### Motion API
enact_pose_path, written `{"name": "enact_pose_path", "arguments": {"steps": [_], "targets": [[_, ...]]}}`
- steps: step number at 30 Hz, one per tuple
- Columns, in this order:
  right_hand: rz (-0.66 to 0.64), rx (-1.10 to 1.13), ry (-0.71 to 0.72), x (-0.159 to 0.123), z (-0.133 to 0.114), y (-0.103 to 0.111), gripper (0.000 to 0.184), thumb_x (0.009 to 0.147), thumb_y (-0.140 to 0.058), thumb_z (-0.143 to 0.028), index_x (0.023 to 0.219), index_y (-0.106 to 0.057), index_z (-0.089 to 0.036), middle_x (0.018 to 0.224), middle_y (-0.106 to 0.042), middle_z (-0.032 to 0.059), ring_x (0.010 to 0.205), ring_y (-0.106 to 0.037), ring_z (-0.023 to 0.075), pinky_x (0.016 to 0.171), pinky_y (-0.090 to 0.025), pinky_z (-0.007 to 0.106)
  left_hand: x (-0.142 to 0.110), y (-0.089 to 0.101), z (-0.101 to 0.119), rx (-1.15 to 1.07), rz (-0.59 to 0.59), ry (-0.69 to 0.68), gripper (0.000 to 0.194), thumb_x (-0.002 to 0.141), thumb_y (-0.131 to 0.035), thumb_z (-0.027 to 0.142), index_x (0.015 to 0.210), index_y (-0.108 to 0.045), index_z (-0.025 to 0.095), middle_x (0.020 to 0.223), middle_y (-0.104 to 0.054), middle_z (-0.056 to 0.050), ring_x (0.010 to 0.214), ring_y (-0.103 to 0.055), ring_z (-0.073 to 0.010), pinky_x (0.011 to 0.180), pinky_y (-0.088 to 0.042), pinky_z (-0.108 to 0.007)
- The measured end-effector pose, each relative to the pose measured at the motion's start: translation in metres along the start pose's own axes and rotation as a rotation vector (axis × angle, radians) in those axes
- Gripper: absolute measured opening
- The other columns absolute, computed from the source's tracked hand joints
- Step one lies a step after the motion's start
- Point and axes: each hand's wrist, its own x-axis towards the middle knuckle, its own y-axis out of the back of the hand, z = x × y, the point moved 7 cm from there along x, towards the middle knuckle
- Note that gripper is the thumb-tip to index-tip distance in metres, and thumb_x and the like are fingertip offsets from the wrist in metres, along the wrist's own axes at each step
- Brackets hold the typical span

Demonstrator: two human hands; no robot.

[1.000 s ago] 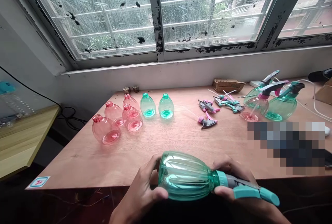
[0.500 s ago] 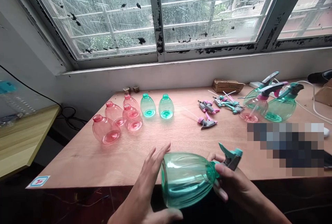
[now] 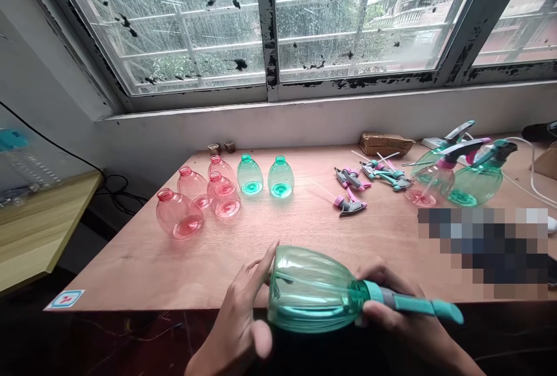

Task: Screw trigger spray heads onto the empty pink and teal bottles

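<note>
A clear green spray bottle (image 3: 315, 289) lies sideways above the table's front edge, its base to the left. Its teal and grey trigger head (image 3: 413, 303) points right, towards me. My right hand (image 3: 395, 306) is closed around the neck and collar, where the head meets the bottle. At the base, my left hand (image 3: 243, 306) has its fingers against the bottle's end, partly behind it, while the thumb stands away. What the hidden fingertips do I cannot see.
Several clear red bottles (image 3: 180, 215) and two headless green bottles (image 3: 281, 177) stand left of centre. Loose trigger heads (image 3: 350, 206) lie right of centre. Bottles with heads (image 3: 476, 181) stand at the right, behind a blurred patch. A brown block (image 3: 386, 144) sits by the wall.
The trigger head has turned and now extends right instead of upright. My left thumb has come off the bottle's underside. The bottle has risen slightly.
</note>
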Motion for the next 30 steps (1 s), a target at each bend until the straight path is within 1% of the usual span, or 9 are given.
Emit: {"name": "enact_pose_path", "arguments": {"steps": [2, 5, 7, 10, 15, 20, 24, 26, 30], "targets": [[-0.067, 0.225, -0.117, 0.004, 0.009, -0.007, 0.026, 0.084, -0.076, -0.045, 0.092, -0.063, -0.024, 0.063, -0.069, -0.0020, 0.050, -0.062, 0.0173, 0.051, -0.044, 0.028, -0.001, 0.000, 0.005, 0.136, -0.013, -0.058, 0.111, 0.066, -0.048, 0.088, 0.159, -0.017, 0.036, 0.156, -0.044, -0.016, 0.140, -0.040, -0.0483, 0.114, -0.030, -0.068], [-0.120, 0.378, -0.183, 0.009, 0.014, -0.013, 0.027, 0.087, -0.073, -0.047, 0.092, -0.062, -0.023, 0.058, -0.066, -0.0044, 0.045, -0.060, 0.0127, 0.051, -0.039, 0.024, -0.003, -0.002, 0.015, 0.253, -0.036, -0.151, 0.118, 0.072, -0.077, 0.063, 0.158, 0.000, 0.043, 0.166, -0.024, -0.013, 0.148, -0.029, -0.0449, 0.114, -0.033, -0.064], [-0.163, 0.434, -0.231, 0.010, 0.018, -0.018, 0.027, 0.087, -0.073, -0.046, 0.091, -0.062, -0.022, 0.056, -0.066, -0.0048, 0.042, -0.059, 0.0108, 0.048, -0.036, 0.021, -0.005, -0.004, 0.023, 0.254, -0.055, -0.233, 0.104, 0.086, -0.073, 0.042, 0.158, 0.002, 0.045, 0.168, -0.018, -0.011, 0.150, -0.028, -0.0385, 0.113, -0.040, -0.055], [-0.155, 0.498, -0.259, 0.009, 0.020, -0.022, 0.028, 0.089, -0.069, -0.049, 0.089, -0.061, -0.022, 0.057, -0.067, -0.0040, 0.040, -0.058, 0.0108, 0.043, -0.035, 0.019, -0.005, -0.003, 0.025, 0.243, -0.033, -0.242, 0.082, 0.097, -0.060, 0.029, 0.159, -0.007, 0.042, 0.159, -0.036, -0.012, 0.143, -0.044, -0.0320, 0.110, -0.046, -0.046], [-0.058, 0.272, -0.062, 0.005, 0.009, -0.010, 0.022, 0.089, -0.069, -0.045, 0.093, -0.062, -0.025, 0.062, -0.070, -0.0018, 0.052, -0.066, 0.0185, 0.055, -0.048, 0.029, -0.001, 0.006, 0.007, 0.196, 0.100, -0.084, 0.100, 0.067, -0.078, 0.065, 0.152, -0.034, 0.038, 0.131, -0.065, -0.009, 0.103, -0.069, -0.0299, 0.094, -0.057, -0.042], [-0.089, -0.278, 0.336, -0.004, -0.022, -0.002, 0.037, 0.069, -0.087, -0.026, 0.103, -0.072, -0.030, 0.084, -0.077, 0.0028, 0.067, -0.069, 0.0254, 0.058, -0.052, 0.032, 0.004, -0.001, -0.002, 0.032, 0.046, 0.092, 0.093, 0.075, -0.036, 0.089, 0.134, -0.060, 0.022, 0.116, -0.071, -0.013, 0.102, -0.066, -0.0347, 0.089, -0.056, -0.044], [-0.010, -0.283, 0.315, -0.004, -0.026, -0.001, 0.032, 0.071, -0.085, -0.023, 0.099, -0.071, -0.031, 0.079, -0.075, 0.0005, 0.064, -0.066, 0.0232, 0.055, -0.049, 0.030, 0.005, 0.001, 0.000, 0.099, 0.000, 0.111, 0.100, 0.073, -0.025, 0.092, 0.132, -0.062, 0.021, 0.109, -0.071, -0.015, 0.098, -0.064, -0.0370, 0.084, -0.055, -0.047], [0.012, -0.172, 0.152, -0.001, -0.015, -0.002, 0.024, 0.073, -0.084, -0.030, 0.092, -0.069, -0.028, 0.074, -0.072, 0.0005, 0.062, -0.064, 0.0219, 0.054, -0.046, 0.030, 0.003, 0.004, -0.002, 0.106, -0.013, 0.084, 0.100, 0.072, -0.027, 0.092, 0.140, -0.055, 0.024, 0.121, -0.068, -0.016, 0.107, -0.063, -0.0395, 0.090, -0.053, -0.051], [-0.108, 0.226, -0.122, 0.004, 0.009, -0.015, 0.026, 0.085, -0.074, -0.044, 0.090, -0.062, -0.022, 0.061, -0.067, -0.0012, 0.056, -0.060, 0.0174, 0.057, -0.042, 0.029, -0.002, 0.012, -0.001, 0.046, -0.010, 0.006, 0.110, 0.072, -0.057, 0.080, 0.158, -0.002, 0.041, 0.164, -0.027, -0.014, 0.136, -0.047, -0.0407, 0.110, -0.041, -0.058]]}}
